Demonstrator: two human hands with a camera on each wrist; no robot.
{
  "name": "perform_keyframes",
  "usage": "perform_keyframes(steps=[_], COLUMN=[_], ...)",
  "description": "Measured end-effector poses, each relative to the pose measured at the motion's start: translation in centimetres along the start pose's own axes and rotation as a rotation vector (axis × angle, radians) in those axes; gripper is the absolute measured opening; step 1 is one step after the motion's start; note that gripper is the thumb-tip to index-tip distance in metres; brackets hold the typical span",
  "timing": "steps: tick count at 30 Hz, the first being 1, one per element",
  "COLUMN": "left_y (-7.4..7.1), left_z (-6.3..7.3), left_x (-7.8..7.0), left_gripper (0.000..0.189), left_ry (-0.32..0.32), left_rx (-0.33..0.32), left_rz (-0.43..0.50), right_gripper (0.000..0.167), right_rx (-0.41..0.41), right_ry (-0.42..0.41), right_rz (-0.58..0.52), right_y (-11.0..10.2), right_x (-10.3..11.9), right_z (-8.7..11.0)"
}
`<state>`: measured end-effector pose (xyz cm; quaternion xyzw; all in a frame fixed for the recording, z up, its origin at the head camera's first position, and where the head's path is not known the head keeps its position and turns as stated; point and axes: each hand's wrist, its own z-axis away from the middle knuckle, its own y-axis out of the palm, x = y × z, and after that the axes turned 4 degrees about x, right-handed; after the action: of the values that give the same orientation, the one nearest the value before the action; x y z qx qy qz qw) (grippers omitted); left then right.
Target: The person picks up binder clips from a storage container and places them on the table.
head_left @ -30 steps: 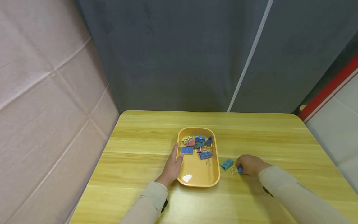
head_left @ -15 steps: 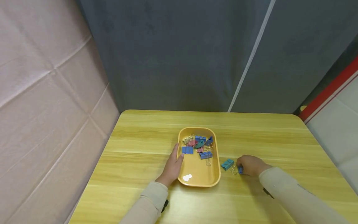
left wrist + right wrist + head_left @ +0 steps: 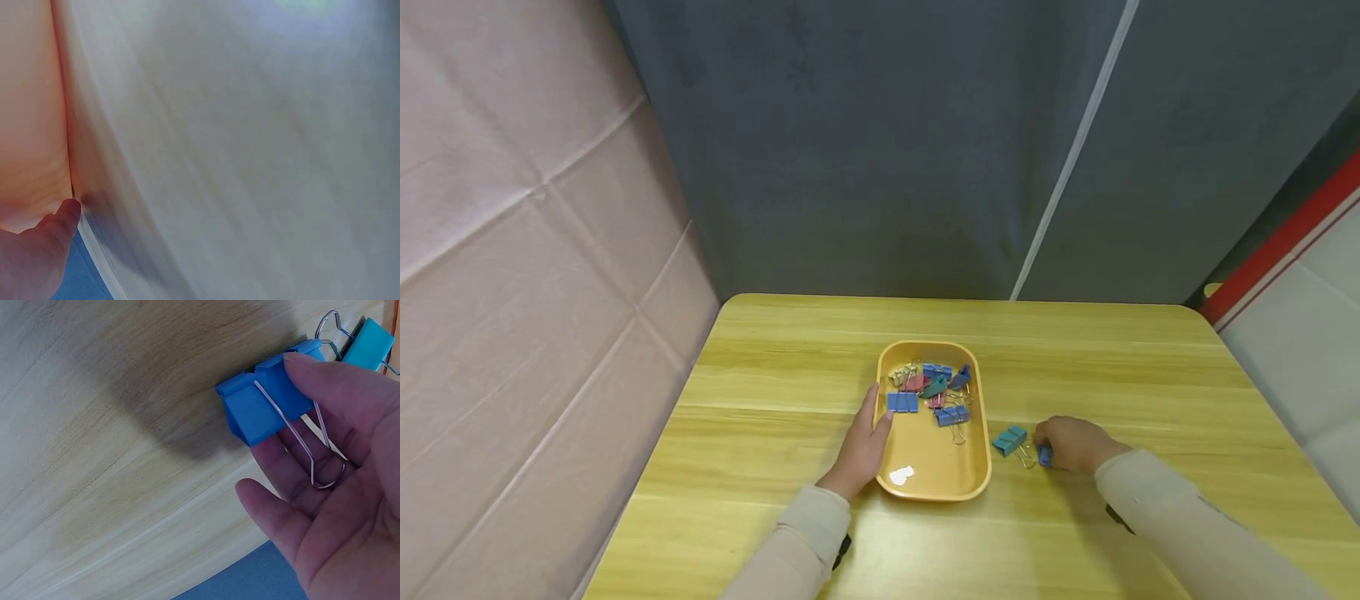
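My right hand (image 3: 1075, 443) pinches a blue binder clip (image 3: 253, 412) between thumb and fingers, low over the table; its wire handle points toward the palm in the right wrist view. Just left of it a teal binder clip (image 3: 1010, 440) lies on the table. My left hand (image 3: 859, 446) holds the left side of a yellow tray (image 3: 932, 475), thumb at the rim and fingers along the outer wall. At the tray's far end lie several binder clips, among them a blue one (image 3: 902, 402), a green one (image 3: 934, 387) and a pink one (image 3: 913, 382).
The wood-grain table (image 3: 775, 367) runs back to a dark grey curtain (image 3: 880, 167). A pale draped sheet (image 3: 535, 292) hangs along the left, and a red-edged white panel (image 3: 1300, 333) stands beyond the right edge.
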<state>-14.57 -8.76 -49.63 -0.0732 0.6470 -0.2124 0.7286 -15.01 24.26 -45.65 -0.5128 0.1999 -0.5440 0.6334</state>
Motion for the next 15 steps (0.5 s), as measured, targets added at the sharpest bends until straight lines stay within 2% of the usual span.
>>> perform_keyframes(steps=[15], left_y=[0.04], left_z=[-0.09], left_x=[0.15], left_gripper=[0.059], left_ry=[0.01], left_rx=[0.004], left_rz=[0.01], right_gripper=[0.015], right_rx=[-0.017], right_ry=[-0.035], right_rz=[0.046], right_y=[-0.68], right_x=[-0.08], right_z=[0.11])
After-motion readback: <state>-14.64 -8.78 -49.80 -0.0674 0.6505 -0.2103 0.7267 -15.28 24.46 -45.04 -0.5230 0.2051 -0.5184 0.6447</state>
